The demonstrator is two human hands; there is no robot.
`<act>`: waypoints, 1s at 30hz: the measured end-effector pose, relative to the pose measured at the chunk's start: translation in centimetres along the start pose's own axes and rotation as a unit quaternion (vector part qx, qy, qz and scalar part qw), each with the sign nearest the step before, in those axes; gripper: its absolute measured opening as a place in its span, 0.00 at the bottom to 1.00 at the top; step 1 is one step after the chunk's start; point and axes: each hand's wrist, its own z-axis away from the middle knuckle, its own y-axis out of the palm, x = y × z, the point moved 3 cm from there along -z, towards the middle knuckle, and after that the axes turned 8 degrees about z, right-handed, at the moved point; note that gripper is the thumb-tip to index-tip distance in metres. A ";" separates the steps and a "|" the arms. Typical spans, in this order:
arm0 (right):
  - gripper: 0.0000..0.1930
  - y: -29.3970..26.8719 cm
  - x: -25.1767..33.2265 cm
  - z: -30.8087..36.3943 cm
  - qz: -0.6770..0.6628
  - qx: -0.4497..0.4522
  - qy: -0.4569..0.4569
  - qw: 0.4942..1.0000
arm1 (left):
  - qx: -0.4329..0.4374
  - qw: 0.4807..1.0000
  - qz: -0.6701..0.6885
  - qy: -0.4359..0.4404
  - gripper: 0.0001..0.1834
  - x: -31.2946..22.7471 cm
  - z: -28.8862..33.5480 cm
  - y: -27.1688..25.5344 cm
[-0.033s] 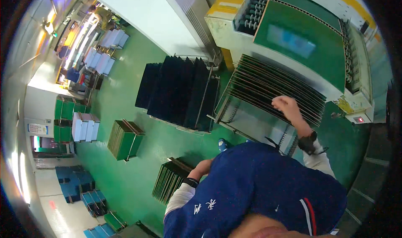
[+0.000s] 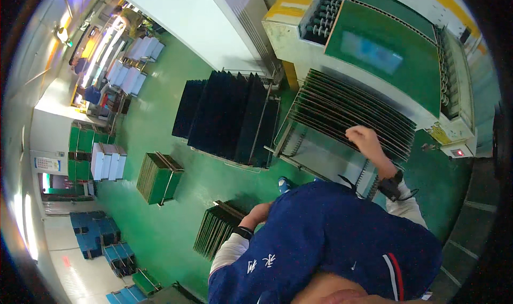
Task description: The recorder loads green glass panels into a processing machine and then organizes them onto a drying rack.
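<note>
My right hand [image 2: 364, 139] is over the near side of a rack [image 2: 283, 153] holding several thin dark panels [image 2: 342, 103] standing on edge in a row. Its fingers are curled together by the nearest panel; whether they touch or pinch anything I cannot make out. My left hand [image 2: 258, 214] hangs at my side, close to a low stand of dark green panels [image 2: 216, 229]. My body hides its fingers. Beyond the rack, a large green panel [image 2: 382, 53] lies on the rollers [image 2: 326, 15] of a machine.
A cart of tall black panels [image 2: 224, 117] stands left of the rack. Farther left is a small stand of green boards [image 2: 159, 180]. A white cabinet [image 2: 197, 26] rises behind the cart. At the far left, people work by bright lamps, near several stacks of white panels [image 2: 109, 162].
My right hand and wrist have shifted very slightly. Everything else looks the same.
</note>
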 end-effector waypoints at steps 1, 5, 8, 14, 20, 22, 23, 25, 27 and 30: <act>0.14 0.6 0.3 1.0 0.038 0.025 -0.007 0.999 | 0.007 1.000 -0.010 0.011 0.23 -0.1 0.1 -0.2; 0.15 2.5 1.7 3.5 0.235 -0.029 -0.100 0.966 | 0.008 0.999 -0.025 0.022 0.24 0.7 0.5 -0.9; 0.16 3.4 1.9 4.0 0.280 -0.034 -0.129 0.951 | 0.002 0.999 -0.019 0.033 0.24 1.3 0.7 -1.3; 0.20 4.6 0.9 4.2 0.293 -0.082 -0.096 0.948 | -0.005 0.998 0.024 0.059 0.24 2.6 1.0 -1.9; 0.17 6.0 -0.9 3.1 0.364 -0.053 -0.019 0.930 | 0.023 0.997 0.031 0.067 0.25 2.9 1.4 -2.7; 0.16 6.1 -1.3 2.3 0.381 -0.029 -0.008 0.924 | 0.026 0.998 0.037 0.050 0.26 2.5 2.2 -3.0; 0.15 6.3 -1.5 2.0 0.397 -0.014 0.015 0.917 | 0.026 0.998 0.044 0.020 0.26 2.5 2.3 -3.1; 0.13 6.6 -1.7 1.1 0.428 -0.001 0.017 0.904 | 0.029 0.998 0.055 0.004 0.25 2.6 2.5 -3.1; 0.11 6.3 -2.1 0.4 0.450 -0.004 0.022 0.893 | 0.011 0.999 0.031 0.009 0.25 3.3 2.2 -3.0; 0.10 6.0 -2.9 -0.3 0.453 -0.017 0.014 0.891 | 0.039 0.999 0.022 -0.005 0.25 5.6 1.3 -2.1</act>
